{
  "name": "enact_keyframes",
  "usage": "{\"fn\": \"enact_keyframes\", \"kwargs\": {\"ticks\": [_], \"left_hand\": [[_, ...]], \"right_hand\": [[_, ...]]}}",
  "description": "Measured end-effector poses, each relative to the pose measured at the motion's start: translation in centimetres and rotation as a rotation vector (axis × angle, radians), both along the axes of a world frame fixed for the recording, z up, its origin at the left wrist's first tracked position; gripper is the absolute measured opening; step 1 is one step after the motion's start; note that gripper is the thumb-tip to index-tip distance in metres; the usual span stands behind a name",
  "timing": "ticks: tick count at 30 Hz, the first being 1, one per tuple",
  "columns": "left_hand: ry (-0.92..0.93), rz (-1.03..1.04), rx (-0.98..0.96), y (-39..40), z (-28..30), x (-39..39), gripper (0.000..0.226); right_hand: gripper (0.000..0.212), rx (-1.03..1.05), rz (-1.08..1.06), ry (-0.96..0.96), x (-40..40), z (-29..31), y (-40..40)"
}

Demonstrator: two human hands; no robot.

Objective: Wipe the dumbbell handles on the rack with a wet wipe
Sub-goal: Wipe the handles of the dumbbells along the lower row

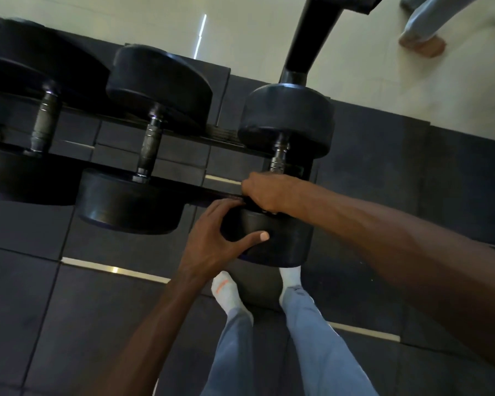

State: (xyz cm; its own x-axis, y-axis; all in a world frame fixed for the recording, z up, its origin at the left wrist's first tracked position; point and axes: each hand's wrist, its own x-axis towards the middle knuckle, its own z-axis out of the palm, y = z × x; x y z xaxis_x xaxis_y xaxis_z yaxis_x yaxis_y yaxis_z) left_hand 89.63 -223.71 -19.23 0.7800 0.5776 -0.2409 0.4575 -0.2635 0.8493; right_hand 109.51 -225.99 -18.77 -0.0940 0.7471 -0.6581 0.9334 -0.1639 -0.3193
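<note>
Nearest: the person's legs and white socks (226,290) on dark floor mats (40,310), standing tight under the rack's front. Not much foot room there; the near weight of the right dumbbell (275,241) overhangs just above the toes.

L hand (212,238) sits on that near weight, fingers spread and curved over its top edge, thumb pressed flat on the side. Looks like it's steadying, not lifting. R hand (265,192) is curled round the lower end of that dumbbell's handle (279,158), fist closed on it. The wipe isn't visible; presumably bunched inside the fist, can't confirm.

Progress, as a guess: this is the right-most handle and it's mid-wipe, upper part of the bar bare above the fist. Mid handle (150,147) and left handle (45,121) show no hand or wipe on them; can't tell if they're done or pending, no wet sheen readable. So at least one in hand, poss. two left.

Room: the front rail (155,178) runs right under the R knuckles, so strokes go along the bar, up toward the far weight (286,121), short travel. Gap to the mid dumbbell is ok for a wrist. Beyond: black post (306,38), pale floor, another person's foot (422,42) well apart at far right.
</note>
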Motion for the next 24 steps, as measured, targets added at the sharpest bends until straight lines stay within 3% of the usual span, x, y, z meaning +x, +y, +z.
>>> {"fn": "enact_keyframes", "kwargs": {"ticks": [6,16,21,24], "left_hand": [[-0.024,0.042,-0.036,-0.3,0.1,0.0,0.069],[-0.008,0.086,-0.075,-0.2,0.0,0.2,0.077],[-0.024,0.125,-0.063,-0.8,0.1,0.2,0.075],[-0.002,0.138,-0.058,-1.1,0.2,0.2,0.074]], "right_hand": [[0.022,0.070,-0.014,0.108,2.5,0.1,-1.4],[0.021,0.080,-0.009,0.075,0.6,-1.1,-0.4],[0.028,0.203,-0.408,0.259,2.3,-1.5,-5.4],[0.025,0.248,-0.618,0.262,2.0,-1.0,-8.1]]}}
